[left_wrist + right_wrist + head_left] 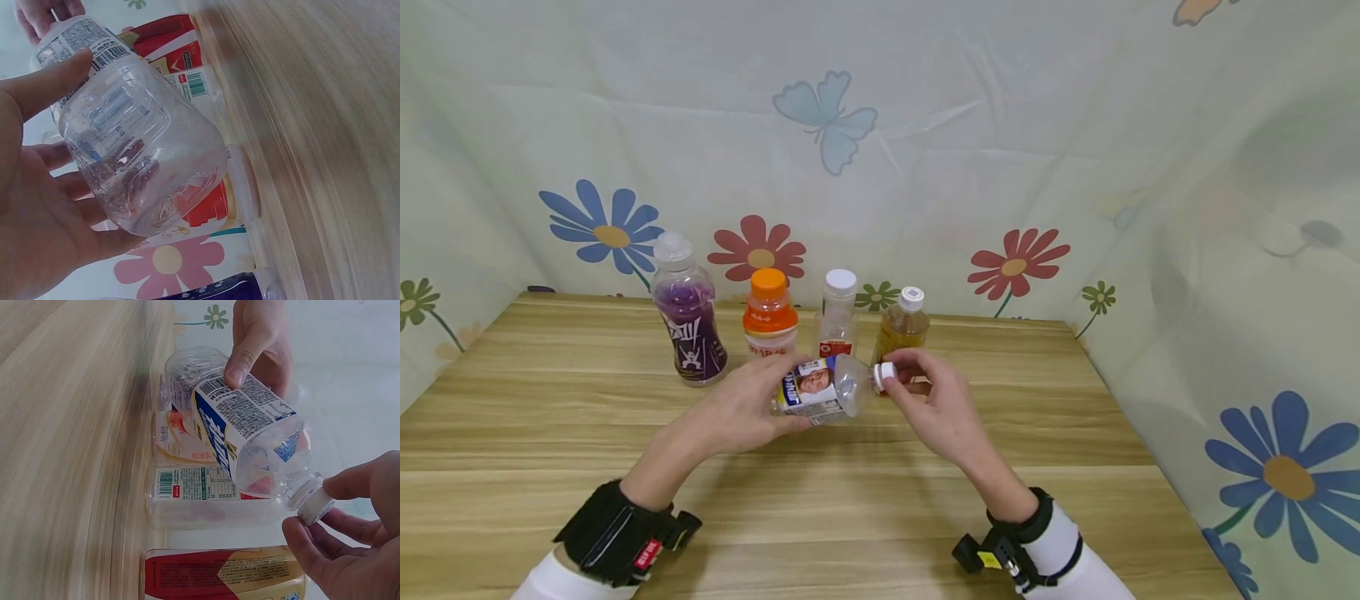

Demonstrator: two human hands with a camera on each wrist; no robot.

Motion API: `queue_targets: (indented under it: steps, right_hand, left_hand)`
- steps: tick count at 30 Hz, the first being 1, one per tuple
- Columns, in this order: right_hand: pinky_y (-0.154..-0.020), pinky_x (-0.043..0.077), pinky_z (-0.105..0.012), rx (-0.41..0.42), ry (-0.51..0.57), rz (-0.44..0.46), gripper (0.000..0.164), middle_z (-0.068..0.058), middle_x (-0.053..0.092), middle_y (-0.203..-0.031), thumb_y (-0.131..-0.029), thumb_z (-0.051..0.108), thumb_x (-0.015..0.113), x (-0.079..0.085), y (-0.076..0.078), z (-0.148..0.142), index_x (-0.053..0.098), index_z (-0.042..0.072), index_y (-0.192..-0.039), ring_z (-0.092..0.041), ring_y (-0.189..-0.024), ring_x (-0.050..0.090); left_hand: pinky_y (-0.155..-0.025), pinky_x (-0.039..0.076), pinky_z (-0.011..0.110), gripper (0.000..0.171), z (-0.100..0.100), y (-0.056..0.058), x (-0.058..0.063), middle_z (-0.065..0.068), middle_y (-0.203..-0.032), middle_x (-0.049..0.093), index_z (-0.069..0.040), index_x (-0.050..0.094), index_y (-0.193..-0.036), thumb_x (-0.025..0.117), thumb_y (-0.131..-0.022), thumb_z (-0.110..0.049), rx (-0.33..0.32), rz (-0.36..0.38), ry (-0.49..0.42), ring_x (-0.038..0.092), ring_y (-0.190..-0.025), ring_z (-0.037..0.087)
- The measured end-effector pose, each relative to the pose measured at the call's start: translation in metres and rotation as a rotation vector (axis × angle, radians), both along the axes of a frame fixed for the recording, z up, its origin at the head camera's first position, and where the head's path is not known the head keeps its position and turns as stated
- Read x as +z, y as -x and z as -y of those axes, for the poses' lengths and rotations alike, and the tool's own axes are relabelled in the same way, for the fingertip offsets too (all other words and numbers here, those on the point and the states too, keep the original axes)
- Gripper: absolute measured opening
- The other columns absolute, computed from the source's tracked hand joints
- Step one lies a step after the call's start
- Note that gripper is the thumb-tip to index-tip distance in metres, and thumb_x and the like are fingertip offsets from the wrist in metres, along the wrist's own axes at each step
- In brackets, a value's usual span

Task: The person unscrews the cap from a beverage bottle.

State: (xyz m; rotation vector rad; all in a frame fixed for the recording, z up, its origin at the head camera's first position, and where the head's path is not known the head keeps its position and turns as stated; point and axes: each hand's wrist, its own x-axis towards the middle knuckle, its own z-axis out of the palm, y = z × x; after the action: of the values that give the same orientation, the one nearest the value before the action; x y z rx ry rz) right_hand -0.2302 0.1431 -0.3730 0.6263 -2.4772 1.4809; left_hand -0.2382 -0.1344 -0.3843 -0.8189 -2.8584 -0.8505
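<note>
Head view: above the wooden tabletop [820, 533], before four standing bottles [771, 320], a clear, empty-looking bottle [829, 390] is held tilted almost level. The left hand [748, 408] grips its body; it should be light and thin-walled, so hold gently. The right hand [940, 404] pinches the white cap [884, 371] at its mouth, probably stiffer.
</note>
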Motion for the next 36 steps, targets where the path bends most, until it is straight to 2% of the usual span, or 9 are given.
queue_targets:
  steps: [6,27,32,36]
  right_hand:
    - [-0.084,0.060,-0.030,0.020,0.019,-0.019,0.024,-0.010,0.066,-0.112,-0.095,0.001,0.072,-0.0002,-0.0007,0.0003,0.066,0.001,-0.118,-0.029,-0.100,0.064]
    - [-0.089,0.059,-0.040,0.031,0.057,-0.050,0.032,-0.010,0.068,-0.113,-0.086,-0.015,0.074,0.0004,-0.0012,0.0000,0.069,0.002,-0.112,-0.026,-0.102,0.064]
    - [-0.089,0.059,-0.044,0.053,0.079,-0.053,0.029,-0.010,0.067,-0.113,-0.087,-0.012,0.075,0.0008,-0.0009,0.0000,0.069,0.002,-0.113,-0.026,-0.102,0.063]
    - [-0.089,0.059,-0.038,0.051,0.093,-0.044,0.019,-0.008,0.067,-0.111,-0.094,-0.002,0.073,0.0017,-0.0014,0.0004,0.069,0.003,-0.112,-0.024,-0.101,0.064]
  left_hand:
    - [-0.103,0.048,0.056,0.080,0.0001,-0.0003,-0.0001,0.016,-0.138,0.059,-0.003,0.047,-0.149,0.086,-0.084,-0.031,0.000,-0.003,-0.003,0.059,-0.119,0.032]
    - [-0.103,0.048,0.056,0.079,0.0013,0.0006,-0.0008,0.014,-0.138,0.058,-0.007,0.048,-0.149,0.086,-0.084,-0.031,0.002,0.011,0.001,0.058,-0.119,0.031]
    - [-0.102,0.048,0.056,0.079,0.0015,0.0005,-0.0005,0.014,-0.139,0.058,-0.006,0.048,-0.149,0.086,-0.084,-0.031,0.002,0.012,-0.004,0.058,-0.119,0.031]
    - [-0.103,0.048,0.057,0.079,0.0018,0.0006,-0.0007,0.015,-0.140,0.057,-0.005,0.048,-0.149,0.086,-0.084,-0.031,-0.001,0.006,-0.002,0.058,-0.120,0.032]
